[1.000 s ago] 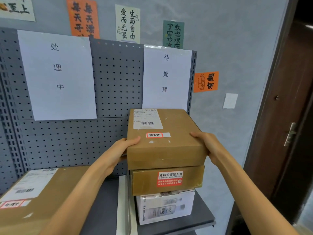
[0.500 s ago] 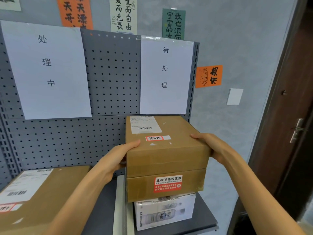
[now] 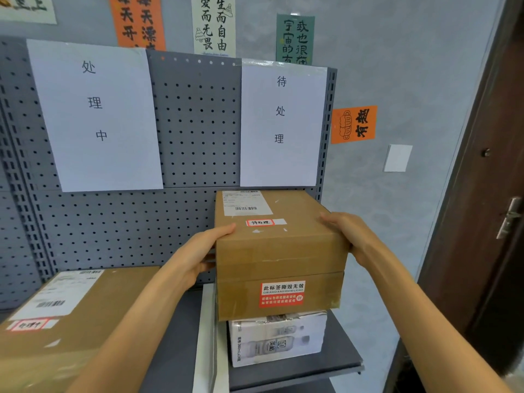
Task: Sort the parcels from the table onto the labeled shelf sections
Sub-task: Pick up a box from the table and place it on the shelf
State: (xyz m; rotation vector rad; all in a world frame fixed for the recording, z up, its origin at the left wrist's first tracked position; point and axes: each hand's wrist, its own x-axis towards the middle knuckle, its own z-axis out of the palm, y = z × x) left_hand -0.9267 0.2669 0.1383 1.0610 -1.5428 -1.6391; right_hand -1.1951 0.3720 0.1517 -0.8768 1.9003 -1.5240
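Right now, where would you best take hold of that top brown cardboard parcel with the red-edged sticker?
By its two short side faces, one hand from each side, probably as the left hand and right hand hold it. The top brown cardboard parcel is wide and flat and sits on a stack, so its underside is blocked.

Sheets [image 3: 280, 123] read 待处理 and 处理中 (top parcel [image 3: 279, 228] sticker: 待处理).

A brown cardboard parcel [image 3: 279, 231] with a white shipping label and a red-edged 待处理 sticker lies flat atop a stack: a brown box with a red seal sticker [image 3: 279, 296], then a white carton [image 3: 276, 340], on the shelf section [image 3: 344, 361] under the 待处理 sign [image 3: 282, 123]
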